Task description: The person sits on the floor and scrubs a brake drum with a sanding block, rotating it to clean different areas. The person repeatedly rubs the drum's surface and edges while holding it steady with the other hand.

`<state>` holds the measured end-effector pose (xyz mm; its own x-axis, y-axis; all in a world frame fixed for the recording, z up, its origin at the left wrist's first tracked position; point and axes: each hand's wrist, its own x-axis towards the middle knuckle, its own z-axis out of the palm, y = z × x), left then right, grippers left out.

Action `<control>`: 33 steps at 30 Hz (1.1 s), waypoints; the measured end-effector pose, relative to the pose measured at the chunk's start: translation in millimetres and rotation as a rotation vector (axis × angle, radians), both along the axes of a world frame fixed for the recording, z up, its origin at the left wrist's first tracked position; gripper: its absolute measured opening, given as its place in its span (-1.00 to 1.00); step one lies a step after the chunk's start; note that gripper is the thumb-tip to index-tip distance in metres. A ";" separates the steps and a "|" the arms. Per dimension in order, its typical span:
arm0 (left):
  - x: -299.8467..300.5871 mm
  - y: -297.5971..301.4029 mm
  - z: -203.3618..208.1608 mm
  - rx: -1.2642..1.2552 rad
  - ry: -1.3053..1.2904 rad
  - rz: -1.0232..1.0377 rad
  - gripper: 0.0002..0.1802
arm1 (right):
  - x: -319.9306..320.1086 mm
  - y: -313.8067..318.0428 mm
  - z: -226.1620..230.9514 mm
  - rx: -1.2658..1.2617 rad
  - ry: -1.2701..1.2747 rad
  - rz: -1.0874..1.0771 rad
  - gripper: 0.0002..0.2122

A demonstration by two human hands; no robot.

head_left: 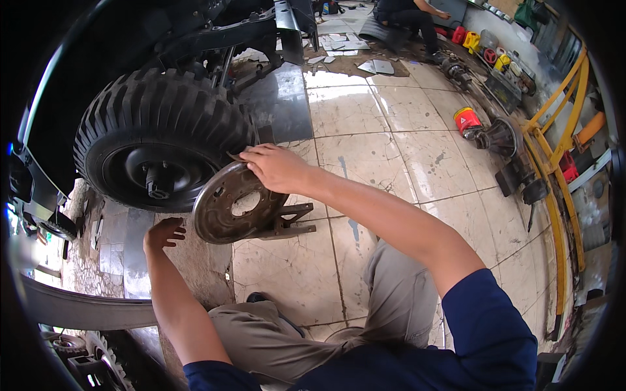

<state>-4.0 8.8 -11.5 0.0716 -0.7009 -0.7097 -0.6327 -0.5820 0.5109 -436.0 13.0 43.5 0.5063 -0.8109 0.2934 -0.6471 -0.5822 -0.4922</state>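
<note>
A round metal brake backing plate, brown-grey with a large centre hole and smaller holes, stands tilted on a dark metal bracket on the floor. My right hand rests at its upper rim, fingers pressed over a thin, flat brownish piece that looks like sandpaper; most of that piece is hidden. To the left of the plate, my left hand hangs apart from it, holding nothing, its fingers spread. Just behind the plate is a big black knobby tyre on a black rim, mounted on a vehicle.
The vehicle's dark underside hangs over the upper left. On the right are an axle part, a red can and a yellow metal frame. A person sits at the far end near broken tiles.
</note>
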 end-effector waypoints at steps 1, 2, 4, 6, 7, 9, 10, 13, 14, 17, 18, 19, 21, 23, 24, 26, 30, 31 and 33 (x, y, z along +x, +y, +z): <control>-1.2 -2.2 -1.6 -0.004 -0.005 0.002 -0.37 | 1.7 3.7 -3.2 -0.105 -0.008 0.052 -0.61; -1.4 -3.5 -2.9 -0.007 -0.011 0.004 -0.38 | 3.5 2.7 -6.1 -0.101 -0.038 0.067 -0.62; -1.2 -5.2 -4.2 -0.007 0.002 0.000 -0.40 | -1.0 -4.4 -9.2 -0.123 -0.039 0.045 -0.62; -4.1 -10.1 -5.6 -0.026 0.016 -0.001 -0.39 | -10.3 -14.7 -10.6 -0.047 0.003 -0.062 -0.63; -3.3 -10.4 -6.3 -0.033 0.020 0.003 -0.38 | -8.8 -12.6 -11.6 -0.056 0.023 -0.088 -0.63; -15.4 -5.1 1.4 -0.023 0.010 -0.024 -0.42 | -6.5 -6.3 -13.3 -0.073 0.070 -0.147 -0.63; -16.2 0.6 6.0 -0.018 0.002 -0.030 -0.43 | -2.1 -3.1 -11.5 -0.100 -0.002 -0.077 -0.63; -9.4 -1.8 5.6 -0.011 -0.009 -0.029 -0.43 | -11.0 -5.4 -0.4 0.071 -0.094 -0.049 -0.64; -12.3 -1.7 6.0 -0.013 -0.013 -0.031 -0.43 | -13.4 -6.0 -2.0 0.094 -0.041 -0.094 -0.63; -10.5 1.6 5.4 -0.017 -0.022 -0.020 -0.42 | -10.2 -1.5 -0.1 0.067 0.014 -0.104 -0.62; -8.6 -0.9 2.9 -0.022 -0.017 -0.011 -0.42 | -7.2 1.7 0.9 -0.010 -0.032 -0.031 -0.62; -8.7 -2.6 1.5 -0.025 -0.010 -0.005 -0.43 | -5.5 5.4 1.9 -0.085 -0.077 0.038 -0.62; -6.7 -2.1 -1.5 -0.031 0.023 -0.005 -0.36 | -4.1 -0.7 -3.7 -0.123 -0.042 0.015 -0.62; -5.3 -4.4 -1.2 -0.044 0.047 -0.025 -0.31 | -5.5 -8.5 -14.9 -0.180 -0.019 -0.074 -0.62; -0.8 -7.6 0.8 -0.049 0.048 -0.033 -0.31 | -7.6 -14.3 -13.4 -0.039 -0.022 -0.121 -0.62; 7.2 -7.2 -6.2 -0.033 0.049 -0.021 -0.29 | -3.7 -12.5 -4.8 0.014 0.021 -0.113 -0.64; -6.2 -3.3 5.0 -0.028 0.044 -0.045 -0.28 | -4.9 -4.7 -5.8 -0.158 -0.033 0.030 -0.64; -11.0 -7.1 7.8 -0.034 0.037 -0.055 -0.30 | -9.8 -7.7 -3.6 -0.118 -0.019 0.001 -0.63; -2.9 1.3 4.4 -0.012 0.006 -0.058 -0.30 | -11.1 -7.4 6.7 0.143 0.223 -0.235 -0.61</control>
<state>-6.9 10.1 -7.1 0.0265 -0.7119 -0.7018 -0.6618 -0.5386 0.5214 -447.1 5.6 50.2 0.3395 -0.9379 0.0715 -0.8561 -0.3396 -0.3896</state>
